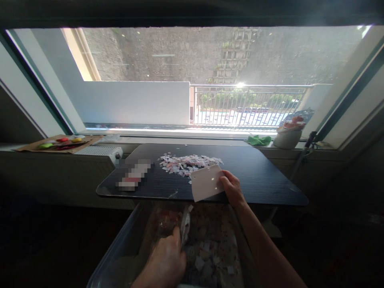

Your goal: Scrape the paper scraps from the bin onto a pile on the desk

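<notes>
Likely a home: window and balcony railing beyond right hand, radiator far left of it.

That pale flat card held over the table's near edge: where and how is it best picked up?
Probably by its right edge, coming from the right. The pale card looks thin and flat, so a pinch with thumb on one face and fingers behind should suit. The right hand grips that side, leaving most of the face uncovered.
</notes>
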The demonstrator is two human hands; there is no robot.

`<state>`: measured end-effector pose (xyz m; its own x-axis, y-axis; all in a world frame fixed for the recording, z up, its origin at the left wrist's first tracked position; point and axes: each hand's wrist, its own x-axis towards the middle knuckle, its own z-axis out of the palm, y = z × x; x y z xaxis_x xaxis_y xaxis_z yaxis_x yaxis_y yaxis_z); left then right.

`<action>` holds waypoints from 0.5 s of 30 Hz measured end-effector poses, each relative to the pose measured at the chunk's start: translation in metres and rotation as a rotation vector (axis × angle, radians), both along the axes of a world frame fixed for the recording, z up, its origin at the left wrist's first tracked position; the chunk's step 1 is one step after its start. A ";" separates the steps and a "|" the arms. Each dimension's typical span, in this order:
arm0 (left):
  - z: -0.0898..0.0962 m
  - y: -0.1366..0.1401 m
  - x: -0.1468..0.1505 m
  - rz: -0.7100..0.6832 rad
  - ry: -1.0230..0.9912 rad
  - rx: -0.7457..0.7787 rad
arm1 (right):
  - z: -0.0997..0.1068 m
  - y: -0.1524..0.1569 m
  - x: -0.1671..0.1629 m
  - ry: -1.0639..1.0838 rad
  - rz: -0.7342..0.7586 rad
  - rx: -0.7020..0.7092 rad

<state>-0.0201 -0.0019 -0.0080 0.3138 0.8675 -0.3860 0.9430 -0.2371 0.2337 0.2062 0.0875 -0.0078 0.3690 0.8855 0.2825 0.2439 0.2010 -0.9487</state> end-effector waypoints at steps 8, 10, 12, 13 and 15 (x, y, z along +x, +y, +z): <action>0.002 0.000 0.001 0.012 0.009 -0.005 | 0.004 -0.004 -0.006 -0.073 -0.201 0.003; 0.003 0.000 0.001 0.013 -0.001 -0.001 | 0.005 -0.005 -0.006 -0.064 -0.188 0.002; 0.003 -0.001 0.001 0.011 -0.008 0.003 | 0.005 -0.005 -0.006 -0.042 -0.201 0.010; 0.003 -0.001 0.001 0.010 -0.009 0.006 | 0.005 -0.005 -0.006 -0.041 -0.215 0.014; 0.002 -0.001 0.001 0.008 -0.004 0.006 | 0.004 -0.006 -0.006 -0.056 -0.228 0.021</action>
<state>-0.0194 -0.0028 -0.0059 0.3089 0.8723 -0.3790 0.9437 -0.2314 0.2364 0.2002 0.0819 -0.0034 0.5419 0.7749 0.3254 0.3370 0.1543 -0.9288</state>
